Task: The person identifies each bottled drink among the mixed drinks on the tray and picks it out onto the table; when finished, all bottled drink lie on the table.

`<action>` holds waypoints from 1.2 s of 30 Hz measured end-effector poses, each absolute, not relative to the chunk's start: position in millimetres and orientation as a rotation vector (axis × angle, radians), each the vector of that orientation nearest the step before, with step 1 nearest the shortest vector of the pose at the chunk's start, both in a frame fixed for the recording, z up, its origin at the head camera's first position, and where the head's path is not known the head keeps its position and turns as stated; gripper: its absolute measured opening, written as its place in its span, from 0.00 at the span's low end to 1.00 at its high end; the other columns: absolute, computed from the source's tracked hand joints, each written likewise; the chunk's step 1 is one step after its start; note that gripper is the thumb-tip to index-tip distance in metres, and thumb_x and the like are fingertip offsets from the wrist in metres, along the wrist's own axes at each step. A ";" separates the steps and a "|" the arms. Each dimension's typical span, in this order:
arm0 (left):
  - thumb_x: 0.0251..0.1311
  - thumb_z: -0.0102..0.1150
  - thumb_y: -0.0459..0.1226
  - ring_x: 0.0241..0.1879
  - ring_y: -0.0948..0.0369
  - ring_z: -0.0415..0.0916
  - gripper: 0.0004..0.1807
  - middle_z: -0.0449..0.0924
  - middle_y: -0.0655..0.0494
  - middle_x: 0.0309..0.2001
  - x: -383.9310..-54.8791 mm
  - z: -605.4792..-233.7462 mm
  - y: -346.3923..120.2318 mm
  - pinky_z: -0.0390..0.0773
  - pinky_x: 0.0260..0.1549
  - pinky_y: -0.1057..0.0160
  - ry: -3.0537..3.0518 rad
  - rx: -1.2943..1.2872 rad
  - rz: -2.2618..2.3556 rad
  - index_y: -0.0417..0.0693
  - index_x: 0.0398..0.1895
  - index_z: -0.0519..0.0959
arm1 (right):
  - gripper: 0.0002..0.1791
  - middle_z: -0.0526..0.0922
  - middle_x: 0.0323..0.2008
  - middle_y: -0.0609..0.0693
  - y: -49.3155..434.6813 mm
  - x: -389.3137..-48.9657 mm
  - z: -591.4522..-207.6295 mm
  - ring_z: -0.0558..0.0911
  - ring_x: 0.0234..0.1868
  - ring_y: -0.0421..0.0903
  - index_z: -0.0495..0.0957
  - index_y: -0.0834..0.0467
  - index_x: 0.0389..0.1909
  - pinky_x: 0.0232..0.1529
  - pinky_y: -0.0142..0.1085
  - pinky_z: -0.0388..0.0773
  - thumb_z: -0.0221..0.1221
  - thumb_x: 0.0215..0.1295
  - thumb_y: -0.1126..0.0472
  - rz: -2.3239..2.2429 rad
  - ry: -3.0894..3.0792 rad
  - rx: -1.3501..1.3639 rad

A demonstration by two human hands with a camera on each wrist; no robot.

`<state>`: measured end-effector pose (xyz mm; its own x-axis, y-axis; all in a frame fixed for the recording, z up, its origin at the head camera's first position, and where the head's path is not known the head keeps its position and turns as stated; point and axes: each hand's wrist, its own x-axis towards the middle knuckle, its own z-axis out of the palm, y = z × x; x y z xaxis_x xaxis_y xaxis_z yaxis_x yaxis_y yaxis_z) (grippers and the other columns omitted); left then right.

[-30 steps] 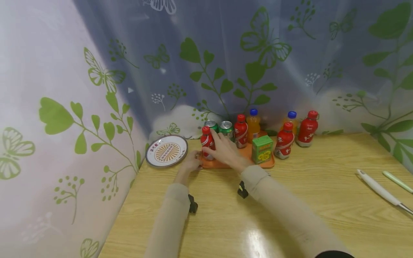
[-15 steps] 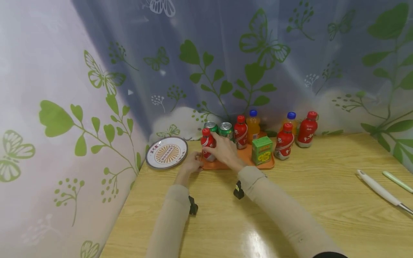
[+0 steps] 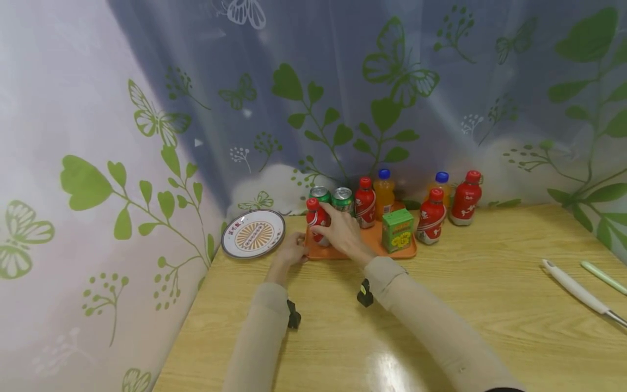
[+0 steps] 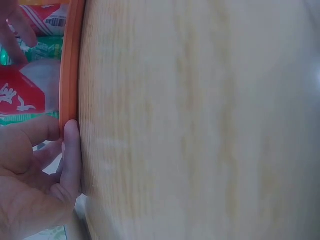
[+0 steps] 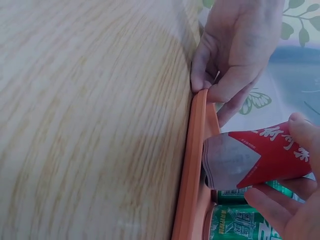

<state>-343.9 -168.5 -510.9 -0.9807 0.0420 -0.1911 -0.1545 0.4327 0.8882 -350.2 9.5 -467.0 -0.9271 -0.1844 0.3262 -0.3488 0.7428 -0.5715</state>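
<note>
So where's the front-left red-capped bottle [image 3: 315, 218], and who's got it?

Just below mid-frame, long axis near upright, right hand [image 3: 344, 231] gripping it from the right; left hand [image 3: 292, 249] is lower left of it, pinching the orange tray [image 3: 372, 238] by its corner

red bottle [image 3: 315, 219]: red cap on, red label with white lettering, pale grey base. roughly upright at left end of orange tray [image 3: 372, 236], in front of green cans [image 3: 343, 206]. right hand [image 3: 341, 231] grips its side. can't tell if base touches down. tray: shallow, low rim, rounded corners, flat on wooden table [image 3: 325, 332]; left hand [image 3: 292, 250] pinches near left corner.
</note>
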 end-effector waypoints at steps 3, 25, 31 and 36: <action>0.62 0.54 0.20 0.29 0.63 0.74 0.34 0.72 0.49 0.41 -350.9 -517.8 -169.4 0.83 0.27 0.75 2.497 -0.128 1.571 0.32 0.74 0.67 | 0.41 0.88 0.56 0.58 10.0 -349.1 -465.9 0.86 0.41 0.56 0.68 0.42 0.77 0.42 0.51 0.85 0.69 0.65 0.40 0.996 -2.686 0.425; 0.61 0.53 0.19 0.28 0.63 0.76 0.32 0.78 0.36 0.49 -342.4 -508.9 -167.9 0.86 0.30 0.72 2.516 -0.092 1.594 0.30 0.71 0.68 | 0.40 0.80 0.68 0.61 21.5 -331.4 -430.7 0.85 0.59 0.57 0.65 0.53 0.79 0.47 0.45 0.91 0.69 0.68 0.63 1.715 -2.542 0.634; 0.63 0.54 0.20 0.27 0.64 0.74 0.30 0.79 0.32 0.54 -338.0 -505.7 -165.2 0.82 0.27 0.76 2.549 -0.070 1.574 0.29 0.71 0.68 | 0.42 0.79 0.66 0.65 30.1 -325.8 -422.5 0.86 0.55 0.58 0.58 0.52 0.81 0.42 0.48 0.93 0.66 0.71 0.64 2.005 -2.492 0.663; 0.63 0.54 0.20 0.30 0.62 0.75 0.30 0.78 0.40 0.46 -337.4 -507.6 -165.0 0.84 0.30 0.73 2.537 -0.091 1.594 0.30 0.71 0.69 | 0.40 0.77 0.68 0.67 37.3 -322.4 -420.8 0.85 0.59 0.62 0.61 0.56 0.79 0.44 0.46 0.93 0.66 0.70 0.69 2.090 -2.475 0.693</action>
<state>-337.4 -165.0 -507.6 -0.9878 0.0252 -0.1537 -0.1276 0.4355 0.8911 -322.4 37.3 -420.8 -0.8985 -0.4178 0.1349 -0.2029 0.1226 -0.9715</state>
